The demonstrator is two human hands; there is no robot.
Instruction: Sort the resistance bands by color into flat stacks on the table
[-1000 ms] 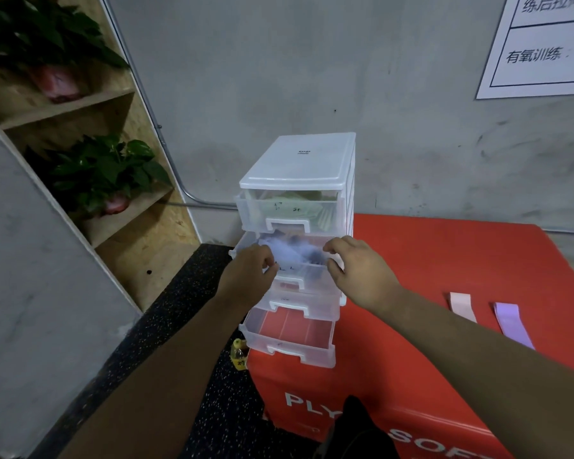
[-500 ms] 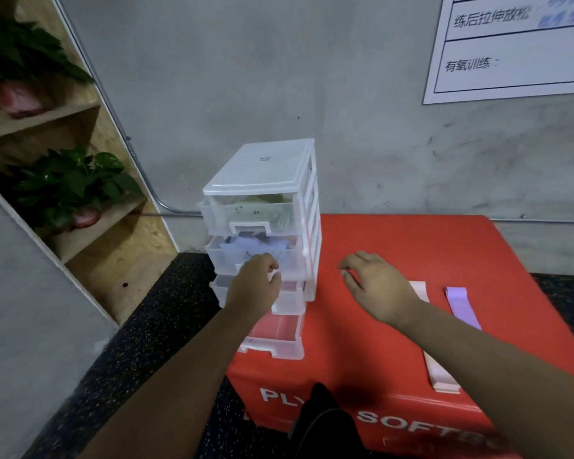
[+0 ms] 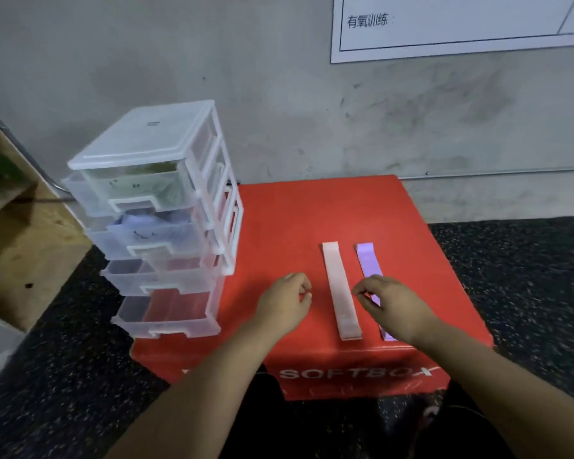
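Two bands lie flat, side by side, right of center: one pink band [image 3: 340, 286], one purple band [image 3: 368, 260], apart. The right hand [image 3: 393, 303] covers the purple one's middle; whether its grip pinches it I cannot tell. The left hand [image 3: 285, 301] has a loose, empty grip. Red tabletop [image 3: 295, 220]; one four-drawer plastic unit [image 3: 156, 220] at left; grey wall [image 3: 279, 94], speckled floor [image 3: 527, 276].
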